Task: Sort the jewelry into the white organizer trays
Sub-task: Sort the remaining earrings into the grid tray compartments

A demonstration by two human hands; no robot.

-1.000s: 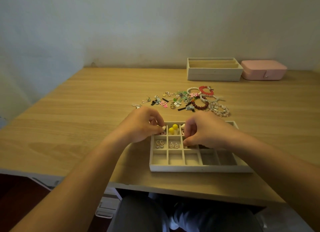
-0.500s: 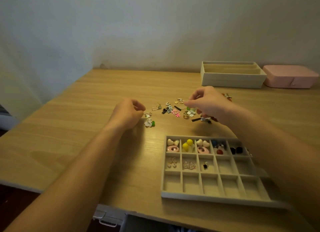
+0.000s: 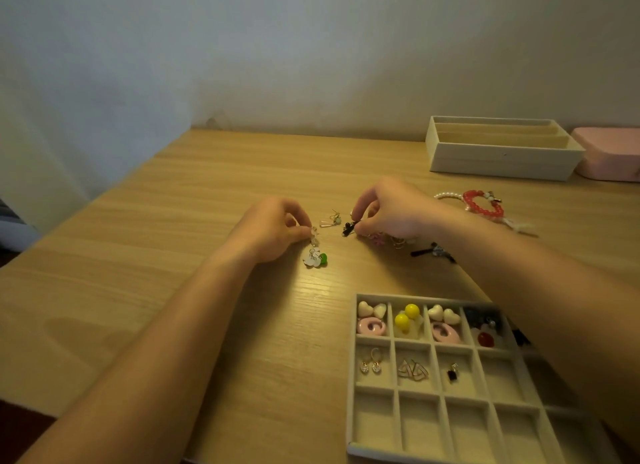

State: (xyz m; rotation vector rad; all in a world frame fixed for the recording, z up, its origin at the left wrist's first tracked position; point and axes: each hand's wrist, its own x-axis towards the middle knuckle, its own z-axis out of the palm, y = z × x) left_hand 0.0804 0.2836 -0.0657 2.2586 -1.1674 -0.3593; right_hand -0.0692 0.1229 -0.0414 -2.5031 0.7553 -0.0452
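A wooden worktop (image 3: 173,290) carries the sorting job. A white compartment tray (image 3: 415,296) sits at the near right, with earrings in its back row and part of its middle row. A second tray (image 3: 498,165) with long slots stands at the far right, beside a pink box (image 3: 609,158). The unsorted jewelry lies between the two trays, with bracelets (image 3: 481,203) at its right end.

Both hands work this pile, well apart from the near tray. The left hand (image 3: 273,231) pinches the top of a white flower earring (image 3: 314,257) with a green bead, whose lower end rests on the wood. The right hand (image 3: 391,210), near it, pinches a small black earring (image 3: 348,228) between thumb and forefinger.

The step is likely best done by lifting each piece straight up, so that hooks do not drag neighbours along. The black earring looks like a match for the single dark piece (image 3: 452,373) in the middle row and probably belongs with it. The flower earring would suit an unused compartment, lowered in rather than dropped.
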